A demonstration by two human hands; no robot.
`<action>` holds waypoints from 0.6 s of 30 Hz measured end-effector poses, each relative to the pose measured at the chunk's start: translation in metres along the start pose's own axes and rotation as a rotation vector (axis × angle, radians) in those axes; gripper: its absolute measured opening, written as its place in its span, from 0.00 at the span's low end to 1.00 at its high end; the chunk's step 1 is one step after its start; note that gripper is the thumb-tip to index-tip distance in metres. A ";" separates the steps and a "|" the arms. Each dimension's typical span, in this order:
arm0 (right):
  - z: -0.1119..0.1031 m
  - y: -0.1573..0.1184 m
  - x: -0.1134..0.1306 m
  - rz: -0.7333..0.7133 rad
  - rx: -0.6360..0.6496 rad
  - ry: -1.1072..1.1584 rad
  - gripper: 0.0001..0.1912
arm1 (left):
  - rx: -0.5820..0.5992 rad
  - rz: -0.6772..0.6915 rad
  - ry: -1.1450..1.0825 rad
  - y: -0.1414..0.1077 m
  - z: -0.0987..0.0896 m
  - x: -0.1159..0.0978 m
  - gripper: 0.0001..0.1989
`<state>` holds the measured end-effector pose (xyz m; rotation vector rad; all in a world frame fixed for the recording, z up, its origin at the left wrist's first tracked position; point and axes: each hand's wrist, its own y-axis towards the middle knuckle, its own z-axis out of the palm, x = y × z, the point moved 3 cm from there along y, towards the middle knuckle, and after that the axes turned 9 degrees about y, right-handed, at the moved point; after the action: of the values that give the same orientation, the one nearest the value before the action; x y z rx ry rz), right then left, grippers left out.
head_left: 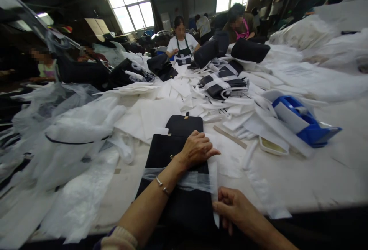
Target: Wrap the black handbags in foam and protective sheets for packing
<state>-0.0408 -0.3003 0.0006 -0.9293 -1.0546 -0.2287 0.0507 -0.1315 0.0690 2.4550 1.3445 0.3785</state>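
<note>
A black leather bag [184, 204] lies lengthwise before me, its flap [185, 124] with a gold clasp folded out at the far end. Across its middle runs a translucent plastic band [192, 181]. My left hand [198, 148] rests on the bag near its right edge, fingers curled and thumb pointing right; anything under the fingers is hidden. Along the bag's right side a thin white sheet [213, 177] sticks out. My right hand [231, 206] pinches that sheet's edge between thumb and fingers, close to the bag's near right corner.
Right of the bag stands a blue tape dispenser [307, 121] beside a shallow dish [273, 146]. White foam sheets [178, 89] pile up beyond, with wrapped black bags [224, 81] on them. Plastic bags [77, 135] heap at left. A co-worker [182, 43] works across the table.
</note>
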 end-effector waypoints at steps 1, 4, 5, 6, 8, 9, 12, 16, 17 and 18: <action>-0.007 0.001 0.002 -0.002 -0.023 -0.033 0.18 | -0.021 -0.070 -0.018 -0.002 -0.003 0.003 0.25; -0.032 0.002 0.029 -0.195 -0.256 -0.169 0.18 | -0.040 -0.345 -0.013 -0.010 -0.014 0.019 0.24; -0.038 0.003 0.042 -0.288 -0.345 -0.207 0.17 | -0.031 -0.414 0.007 -0.014 -0.017 0.024 0.25; -0.041 0.004 0.055 -0.363 -0.407 -0.231 0.16 | -0.020 -0.460 0.027 -0.016 -0.019 0.029 0.26; -0.039 0.011 0.072 -0.429 -0.451 -0.238 0.17 | -0.016 -0.490 0.038 -0.020 -0.022 0.035 0.27; -0.035 0.016 0.078 -0.434 -0.455 -0.226 0.18 | -0.027 -0.489 0.018 -0.021 -0.024 0.037 0.27; -0.020 0.026 0.084 -0.497 -0.515 -0.176 0.17 | -0.107 -0.521 -0.155 -0.021 -0.026 0.038 0.27; 0.007 0.025 0.087 -0.790 -0.544 -0.225 0.07 | -0.255 -0.664 -0.539 -0.018 -0.025 0.028 0.29; 0.013 0.025 0.088 -0.853 -0.518 -0.260 0.06 | -0.275 -0.680 -0.607 -0.017 -0.025 0.024 0.29; 0.018 0.025 0.088 -0.893 -0.486 -0.285 0.06 | -0.292 -0.682 -0.663 -0.016 -0.025 0.021 0.29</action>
<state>0.0062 -0.2491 0.0624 -0.8719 -1.6808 -1.1584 0.0397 -0.1020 0.0874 1.5328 1.5445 -0.3516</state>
